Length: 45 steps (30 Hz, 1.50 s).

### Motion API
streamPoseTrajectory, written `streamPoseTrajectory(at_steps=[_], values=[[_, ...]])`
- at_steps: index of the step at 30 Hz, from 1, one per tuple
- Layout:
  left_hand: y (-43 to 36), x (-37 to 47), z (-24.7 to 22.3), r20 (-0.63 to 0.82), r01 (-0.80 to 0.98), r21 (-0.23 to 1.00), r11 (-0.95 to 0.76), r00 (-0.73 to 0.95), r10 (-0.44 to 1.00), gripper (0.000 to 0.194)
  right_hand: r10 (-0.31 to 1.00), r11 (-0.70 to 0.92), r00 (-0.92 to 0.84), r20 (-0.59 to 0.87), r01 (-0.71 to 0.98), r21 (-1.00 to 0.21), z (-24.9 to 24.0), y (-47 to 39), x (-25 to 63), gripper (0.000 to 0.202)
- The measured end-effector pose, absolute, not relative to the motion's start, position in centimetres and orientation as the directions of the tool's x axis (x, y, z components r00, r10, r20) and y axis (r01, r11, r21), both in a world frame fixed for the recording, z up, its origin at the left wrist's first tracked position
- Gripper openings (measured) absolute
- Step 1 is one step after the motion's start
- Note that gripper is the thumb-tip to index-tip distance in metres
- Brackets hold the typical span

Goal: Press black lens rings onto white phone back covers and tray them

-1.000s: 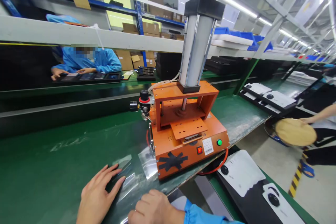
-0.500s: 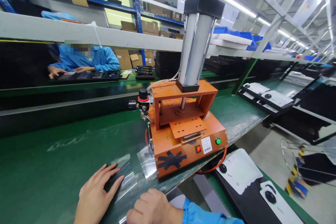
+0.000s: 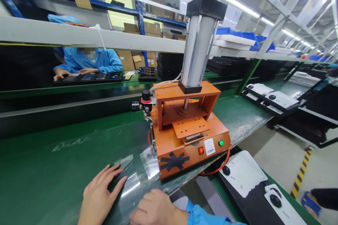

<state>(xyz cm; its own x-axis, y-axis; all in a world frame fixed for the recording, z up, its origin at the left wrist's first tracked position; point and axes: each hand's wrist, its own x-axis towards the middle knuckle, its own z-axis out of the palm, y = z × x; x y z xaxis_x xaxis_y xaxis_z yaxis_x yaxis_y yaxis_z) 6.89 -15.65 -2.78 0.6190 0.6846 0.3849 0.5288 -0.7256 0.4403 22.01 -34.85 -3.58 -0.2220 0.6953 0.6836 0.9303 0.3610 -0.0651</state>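
Note:
My left hand (image 3: 101,191) lies on the green bench top with its fingers spread, near a clear plastic film (image 3: 126,163). At the bench's front edge my right hand (image 3: 155,207) rests in a loose fist, knuckles up, and nothing shows in it; its palm side is hidden. Ahead of both hands stands an orange press machine (image 3: 165,163) with a tall air cylinder (image 3: 198,49). Its upper plate is over a small slot holding a thin pale piece (image 3: 193,136). The red switch (image 3: 201,150) and green button (image 3: 221,143) are on its front.
White phone back panels (image 3: 244,174) lie on a black tray at the lower right, below the bench. More panels in black trays (image 3: 281,99) stand farther right. A co-worker in blue (image 3: 97,59) sits across the line. A red hose (image 3: 221,167) loops beside the press.
Both hands keep their pose, and the press looks the same. The view has shifted slightly. At the far right, the wire frame is gone from the walkway and a passer-by's foot appears.

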Motion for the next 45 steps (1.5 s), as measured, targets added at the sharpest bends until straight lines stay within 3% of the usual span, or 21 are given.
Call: streamPoseTrajectory(at_steps=[3,6,8,10,12,15,17,22,26,33,37,41,45], values=[[-15.9,7.0,-2.5,0.386,0.531,0.446,-0.721,0.612,0.690,0.039,0.719,0.443,-0.046,0.694,0.800,-0.406,-0.1,-36.7,23.8,0.004],[-16.2,7.2,-2.2,0.376,0.536,0.457,-0.709,0.606,0.701,0.038,0.745,0.298,0.249,0.619,0.706,-0.643,4.9,-39.7,27.9,0.008],[-16.3,7.3,-2.0,0.367,0.540,0.469,-0.699,0.600,0.711,0.039,0.663,0.120,0.530,0.528,0.621,-0.775,8.0,-41.3,31.9,0.013],[-16.4,7.4,-1.8,0.365,0.540,0.480,-0.691,0.593,0.717,0.040,0.481,0.043,0.791,0.377,0.409,-0.912,10.3,-42.0,36.0,0.019],[-16.4,7.4,-1.8,0.367,0.538,0.483,-0.690,0.591,0.718,0.040,0.405,0.181,0.892,0.201,0.137,-0.974,11.7,-41.9,39.5,0.028],[-16.3,7.3,-1.9,0.371,0.531,0.473,-0.703,0.604,0.705,0.038,0.537,0.318,0.843,0.003,-0.200,-0.927,13.2,-40.8,42.9,0.035],[-16.3,7.3,-1.9,0.372,0.529,0.466,-0.709,0.610,0.700,0.038,0.606,0.310,0.794,-0.055,-0.300,-0.902,13.9,-39.9,43.8,0.032],[-16.2,7.4,-1.8,0.370,0.536,0.465,-0.705,0.605,0.705,0.037,0.672,0.258,0.740,-0.027,-0.268,-0.928,15.4,-38.6,44.3,0.022],[-16.3,7.5,-1.7,0.373,0.541,0.470,-0.698,0.595,0.712,0.034,0.689,0.174,0.725,-0.009,-0.178,-0.968,16.4,-38.0,45.2,0.026],[-16.3,7.3,-1.9,0.364,0.543,0.462,-0.701,0.604,0.709,0.033,0.610,0.150,0.792,0.031,-0.077,-0.986,16.5,-36.9,47.4,0.040],[-16.3,7.3,-1.8,0.356,0.559,0.453,-0.695,0.601,0.716,0.034,0.656,0.037,0.755,-0.031,-0.074,-0.997,15.6,-37.4,47.2,0.041],[-16.4,7.4,-1.6,0.351,0.557,0.454,-0.696,0.606,0.714,0.036,0.704,-0.074,0.705,-0.088,-0.050,-0.996,15.2,-40.8,45.9,0.035],[-16.7,7.2,-1.3,0.361,0.560,0.428,-0.709,0.613,0.703,0.041,0.782,-0.266,0.616,-0.093,0.195,-0.944,14.2,-49.0,47.3,0.038]])
